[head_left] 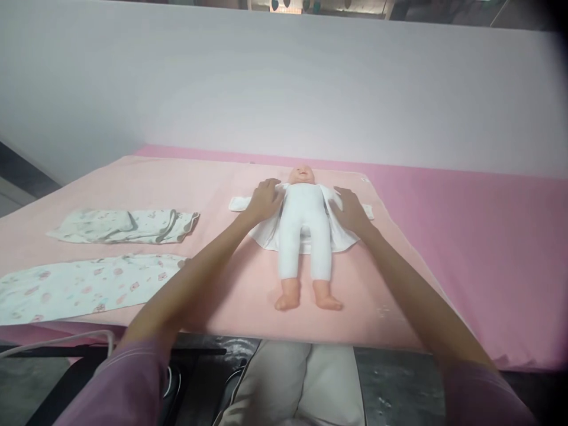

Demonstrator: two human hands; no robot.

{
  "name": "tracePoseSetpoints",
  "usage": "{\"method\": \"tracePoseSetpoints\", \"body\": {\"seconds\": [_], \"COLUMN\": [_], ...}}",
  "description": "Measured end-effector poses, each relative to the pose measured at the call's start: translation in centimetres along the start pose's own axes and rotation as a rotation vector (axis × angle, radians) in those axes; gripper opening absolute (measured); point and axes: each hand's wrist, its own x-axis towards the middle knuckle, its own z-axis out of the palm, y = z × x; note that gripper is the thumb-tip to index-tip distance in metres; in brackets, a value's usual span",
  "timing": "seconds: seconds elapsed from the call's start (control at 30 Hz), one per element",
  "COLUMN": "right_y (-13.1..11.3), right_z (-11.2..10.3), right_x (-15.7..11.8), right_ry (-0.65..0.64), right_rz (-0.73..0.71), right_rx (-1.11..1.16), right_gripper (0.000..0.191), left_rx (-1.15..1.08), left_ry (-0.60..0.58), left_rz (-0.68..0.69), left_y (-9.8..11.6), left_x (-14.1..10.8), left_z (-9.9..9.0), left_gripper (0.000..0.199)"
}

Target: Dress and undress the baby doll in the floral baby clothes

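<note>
A baby doll (304, 216) lies on its back in the middle, head away from me and bare feet towards me. Its body and legs look white, and a white baby shirt (345, 242) is spread open beneath it with the sleeves out to both sides. My left hand (265, 202) rests on the shirt by the doll's shoulder on the left, fingers stretched out. On the other side my right hand (351, 210) touches the shirt near the other shoulder, thumb and fingers apart. The doll's arms are hidden behind my hands and the cloth.
A pale pink mat (213, 177) covers most of the table, over a brighter pink cloth (479, 248). To the left lie a folded patterned garment (119, 226) and a white printed cloth (89, 284). Behind the table stands a white partition (284, 83).
</note>
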Motion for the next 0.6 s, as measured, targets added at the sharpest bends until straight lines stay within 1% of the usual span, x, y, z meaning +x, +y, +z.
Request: {"method": "tracePoseSetpoints", "body": {"seconds": [0.07,0.13,0.23,0.3,0.33,0.4,0.43,0.47,0.5,0.53,0.57,0.6], "right_y": [-0.6,-0.5,0.3,0.4,0.1,-1.7,-3.1,-4.8,-6.7,-8.6,-10.3,-11.6], "right_z": [2.0,3.6,4.6,4.2,3.7,2.0,0.8,-0.6,-2.0,-3.3,-4.3,-5.0], "right_x": [1.4,1.7,1.5,1.5,1.5,0.7,-0.2,-1.7,-3.7,-6.3,-9.4,-13.0], "right_ry": [-0.05,-0.068,-0.087,-0.14,-0.161,-0.157,-0.13,-0.091,-0.049,-0.021,0.007,0.052], "right_rz": [-0.021,-0.025,-0.009,0.019,0.037,0.061,0.062,0.049,0.025,-0.001,-0.015,-0.015], "right_rx": [-0.011,-0.048,-0.076,-0.058,-0.046,-0.027,-0.018,-0.006,0.008,0.039,0.082,0.129], "right_gripper": [0.07,0.07,0.072,0.072,0.073,0.076,0.077,0.077,0.075,0.073,0.069,0.066], "left_rx": [-0.014,-0.015,-0.025,-0.029,-0.028,-0.029,-0.037,-0.056,-0.082,-0.115,-0.159,-0.213], "left_ry": [-0.057,-0.055,-0.033,-0.053,-0.057,-0.035,-0.008,0.028,0.07,0.111,0.139,0.156], "left_rz": [-0.035,-0.042,-0.027,-0.031,-0.042,-0.067,-0.071,-0.06,-0.029,0.004,0.033,0.058], "left_y": [-0.1,-0.7,-1.5,-1.4,-1.0,0.6,1.8,3.2,4.8,6.6,8.3,9.8], "left_x": [1.2,1.5,1.3,1.2,1.1,-0.1,-1.4,-3.3,-5.8,-9.0,-12.7,-16.9], "left_z": [1.9,3.3,4.5,4.3,3.8,2.2,1.0,-0.3,-1.5,-2.6,-3.4,-3.7], "left_gripper": [0.059,0.064,0.066,0.067,0.068,0.073,0.077,0.079,0.077,0.073,0.067,0.059]}}
